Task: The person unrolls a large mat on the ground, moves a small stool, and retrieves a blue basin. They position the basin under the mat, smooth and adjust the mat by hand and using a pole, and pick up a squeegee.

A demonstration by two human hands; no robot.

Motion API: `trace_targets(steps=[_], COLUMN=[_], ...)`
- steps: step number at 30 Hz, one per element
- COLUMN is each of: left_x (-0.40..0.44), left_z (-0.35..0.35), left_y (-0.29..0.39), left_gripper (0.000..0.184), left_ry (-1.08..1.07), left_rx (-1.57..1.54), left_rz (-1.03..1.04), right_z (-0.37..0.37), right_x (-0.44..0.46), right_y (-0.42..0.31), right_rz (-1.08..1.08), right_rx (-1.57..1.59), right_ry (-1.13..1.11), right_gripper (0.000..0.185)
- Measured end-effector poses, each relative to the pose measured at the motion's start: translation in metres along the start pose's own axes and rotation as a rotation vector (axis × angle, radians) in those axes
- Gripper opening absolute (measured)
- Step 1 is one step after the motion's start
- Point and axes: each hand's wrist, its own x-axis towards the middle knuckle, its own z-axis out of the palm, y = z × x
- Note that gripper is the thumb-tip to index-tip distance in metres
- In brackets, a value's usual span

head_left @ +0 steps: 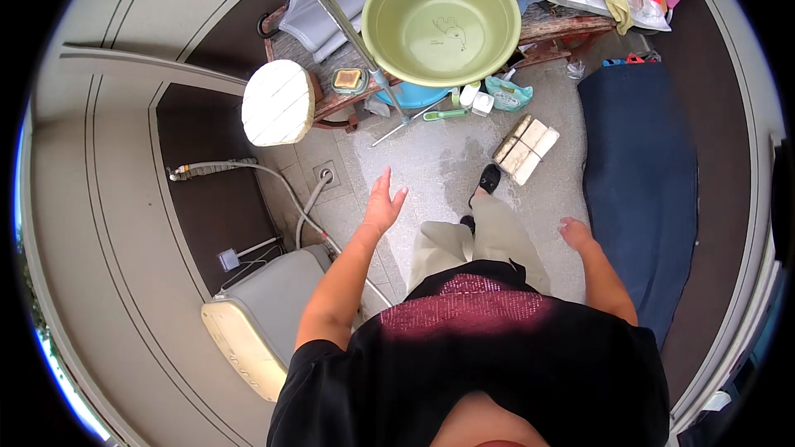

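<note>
Arms (335, 290) apart; left hand (381, 212) forward, fingers (383, 185) straight.

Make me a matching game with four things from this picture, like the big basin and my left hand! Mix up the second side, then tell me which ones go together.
Things:
1. big basin
2. tied bundle
3. long sheet
4. left hand

Clues:
A. has a dark band around it
B. thumb held away from the fingers
C. light green
D. dark blue

Right pairs: 1-C, 2-A, 3-D, 4-B.
</note>
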Motion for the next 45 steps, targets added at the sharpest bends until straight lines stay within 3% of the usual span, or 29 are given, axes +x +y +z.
trace_targets(steps=[2,4,8,9,10,11,15,18,20,22,23,25,28,33,35,38,40,45], left_x=[0.067,0.142,0.258,0.292,0.296,0.301,0.288,0.248,0.225,0.219,0.214,0.213,0.214,0.231,0.227,0.209,0.198,0.190], left_z=[-0.036,-0.069,-0.114,-0.111,-0.114,-0.110,-0.107,-0.112,-0.110,-0.102,-0.105,-0.098,-0.083,-0.006,0.022,0.028,0.026,0.016], left_y=[0.019,0.037,0.078,0.066,0.077,0.074,0.059,0.032,0.014,-0.022,-0.033,-0.043,-0.051,-0.140,-0.173,-0.201,-0.210,-0.205], left_gripper=[0.076,0.083,0.097,0.079,0.041,0.032,0.031,0.023,0.022,0.019,0.020,0.024,0.029,0.027,0.026,0.022,0.021,0.023], left_ry=[0.231,0.461,0.584,0.553,0.439,0.399,0.465,0.471,0.498,0.505,0.450,0.435,0.532,0.403,0.385,0.353,0.271,0.258], left_rx=[-0.039,-0.117,-0.231,-0.343,-0.362,-0.456,-0.492,-0.540,-0.542,-0.664,-0.611,-0.536,-0.520,-0.207,-0.144,-0.150,-0.144,-0.146], left_rz=[0.122,0.249,0.264,0.339,0.282,0.304,0.367,0.326,0.402,0.410,0.486,0.567,0.501,0.417,0.382,0.220,0.208,0.174], right_z=[0.013,0.003,0.005,0.020,0.029,0.040,0.107,0.164,0.209,0.265,0.241,0.270,0.267,0.235,0.224,0.232,0.231,0.216], right_x=[0.018,0.014,0.008,0.011,0.008,0.004,0.015,0.059,0.110,0.173,0.194,0.269,0.376,0.493,0.519,0.556,0.569,0.566], right_y=[-0.005,-0.036,-0.086,-0.087,-0.097,-0.107,-0.166,-0.215,-0.245,-0.269,-0.293,-0.313,-0.341,-0.377,-0.380,-0.392,-0.393,-0.424], right_rz=[-0.084,-0.035,0.035,0.041,0.085,0.128,0.229,0.113,0.033,-0.101,-0.038,-0.064,0.016,0.198,0.373,0.395,0.299,0.443], right_rx=[0.148,0.255,0.463,0.516,0.525,0.500,0.454,0.466,0.385,0.481,0.410,0.445,0.637,1.125,1.311,1.349,1.359,1.479], right_ry=[0.092,0.117,0.204,0.236,0.234,0.231,0.192,0.034,-0.043,0.064,-0.096,-0.078,-0.020,0.254,0.380,0.498,0.451,0.766], right_gripper=[0.033,0.033,0.031,0.031,0.030,0.030,0.031,0.031,0.031,0.031,0.029,0.031,0.041,0.043,0.039,0.036,0.032,0.019])
